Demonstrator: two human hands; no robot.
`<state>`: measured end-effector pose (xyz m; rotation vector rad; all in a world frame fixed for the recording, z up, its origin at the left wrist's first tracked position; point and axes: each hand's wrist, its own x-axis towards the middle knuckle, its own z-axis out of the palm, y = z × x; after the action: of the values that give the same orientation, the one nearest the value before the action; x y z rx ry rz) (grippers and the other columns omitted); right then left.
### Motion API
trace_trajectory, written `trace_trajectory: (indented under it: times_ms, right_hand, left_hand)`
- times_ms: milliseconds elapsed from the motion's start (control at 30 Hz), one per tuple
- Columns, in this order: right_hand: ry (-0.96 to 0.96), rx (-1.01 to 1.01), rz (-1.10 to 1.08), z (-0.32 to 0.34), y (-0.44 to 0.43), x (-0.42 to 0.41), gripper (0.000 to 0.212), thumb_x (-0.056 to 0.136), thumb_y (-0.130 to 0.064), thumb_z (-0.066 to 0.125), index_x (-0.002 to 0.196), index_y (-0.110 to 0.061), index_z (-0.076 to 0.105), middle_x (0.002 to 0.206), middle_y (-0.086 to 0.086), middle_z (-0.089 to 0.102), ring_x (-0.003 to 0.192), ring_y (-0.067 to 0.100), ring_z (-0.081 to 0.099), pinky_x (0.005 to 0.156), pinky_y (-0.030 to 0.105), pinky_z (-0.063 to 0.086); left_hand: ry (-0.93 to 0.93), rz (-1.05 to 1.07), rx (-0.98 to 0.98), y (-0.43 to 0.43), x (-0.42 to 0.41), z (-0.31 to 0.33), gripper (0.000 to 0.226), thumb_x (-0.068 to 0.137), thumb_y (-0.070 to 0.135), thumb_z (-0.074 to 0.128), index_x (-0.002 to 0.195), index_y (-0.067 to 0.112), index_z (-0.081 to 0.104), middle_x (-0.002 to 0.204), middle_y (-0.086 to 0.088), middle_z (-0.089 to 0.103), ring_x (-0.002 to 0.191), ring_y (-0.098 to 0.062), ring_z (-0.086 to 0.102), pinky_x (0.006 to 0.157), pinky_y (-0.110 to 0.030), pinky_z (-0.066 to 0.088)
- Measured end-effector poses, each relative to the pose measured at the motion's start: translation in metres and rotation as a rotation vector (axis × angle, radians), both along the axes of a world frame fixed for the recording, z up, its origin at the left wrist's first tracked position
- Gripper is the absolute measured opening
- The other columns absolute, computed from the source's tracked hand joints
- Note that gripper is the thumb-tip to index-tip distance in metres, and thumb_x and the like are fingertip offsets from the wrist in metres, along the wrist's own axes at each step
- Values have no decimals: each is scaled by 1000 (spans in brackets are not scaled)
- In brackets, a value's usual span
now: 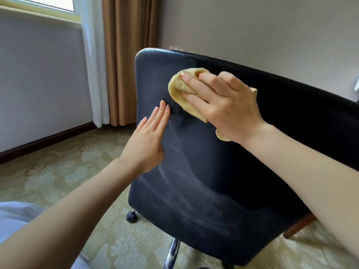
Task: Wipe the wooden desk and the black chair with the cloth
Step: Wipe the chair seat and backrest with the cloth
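Head view: the black chair [194, 162] stood in the middle of the frame with the rear face of its backrest turned to the camera, and pale dusty streaks ran across its lower half. The yellow cloth [179, 94] lay bunched against the backrest, at 12 o'clock from the centre of the picture. The right hand [223, 105] lay on top of it and pressed it to the chair with mostly stretched fingers, not closed in a fist. Parts of the cloth showed beyond the fingertips and under the wrist. The left hand [147, 140] was at 9 o'clock from the centre, flat and open, fingers straight and together. Its fingertips touched the backrest at 7 o'clock from the cloth, and it held nothing.

At 6 o'clock, under the chair, a chrome column [172, 253] and a black caster [131, 216] stood on the patterned carpet [58, 181]. A reddish wooden piece [299, 227] showed at 4 o'clock; I cannot tell if it belonged to the desk. A brown curtain [126, 55] and a white curtain [93, 55] hung at 11 o'clock, beside a window [48, 2].
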<state>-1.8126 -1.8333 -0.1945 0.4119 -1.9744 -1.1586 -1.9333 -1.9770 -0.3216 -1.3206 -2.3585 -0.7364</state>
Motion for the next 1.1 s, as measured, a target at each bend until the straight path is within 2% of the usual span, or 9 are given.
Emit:
trace_trajectory:
  times_ms: [67,200,333,500,633,733,967,1033,1100]
  right_hand:
    - [58,-42,-5,2,-16,-23,49,97,-4,25,109,-20,69,128,1,61,107,18,62,90,29,37]
    - [119,-87,-34,-12,-40,-69,26,94,-20,53,115,-24,68,130,-4,59,113,13,59,92,26,45]
    - [39,-91,-83,-45,-39,-89,31,93,-21,52,122,-20,63,136,-3,54,120,13,54,99,28,42]
    - [-51,-74,-83,-86,-16,-81,31,89,-19,56,118,-22,66,127,-4,61,113,11,59,99,28,43]
    - [-132,-40,-54,-110,2,-60,40,87,-12,42,118,-20,67,126,-1,62,113,14,59,106,32,36]
    - [-231,-20,-55,-122,14,-40,39,83,-12,41,106,-20,72,126,1,62,111,15,60,106,34,33]
    - [-472,8,-47,-140,46,15,29,65,-15,63,92,-18,75,119,2,66,106,15,63,104,33,38]
    - [-531,20,-78,-140,56,36,28,70,-12,57,91,-17,76,116,1,67,104,15,64,103,33,41]
    - [-538,49,-95,-137,63,55,39,84,-6,39,92,-17,76,116,2,67,103,15,64,104,33,41]
  left_hand:
    - [-20,-17,7,1,-1,0,99,78,-2,47,138,28,-26,141,17,-36,132,0,-32,110,-19,-11]
    - [-58,-22,9,2,-3,1,97,79,2,48,146,24,-18,149,12,-28,134,-1,-29,113,-22,-10]
    - [-11,-36,-30,-5,-7,-3,88,82,6,50,153,16,-1,160,2,-5,145,-11,-12,113,-23,-10]
    - [39,-4,-212,-22,-11,-28,87,90,13,44,145,22,-23,155,6,-22,138,-5,-29,108,-23,-23]
    - [-35,91,-267,-28,-8,-40,80,93,13,41,148,18,-17,158,4,-17,143,-9,-20,113,-30,-14]
    - [-27,144,-292,-25,-3,-41,79,94,13,40,149,14,-16,158,-1,-20,144,-14,-20,114,-33,-11]
    - [-111,264,-63,-11,1,-20,93,88,16,52,147,11,-20,154,-14,-26,144,-28,-19,117,-38,-4]
    - [-186,266,62,-6,-3,-10,97,85,15,55,148,10,-18,155,-14,-23,145,-28,-16,117,-40,-1]
    - [-279,256,185,-2,-10,0,100,84,15,58,148,10,-18,157,-13,-20,145,-27,-14,118,-43,2]
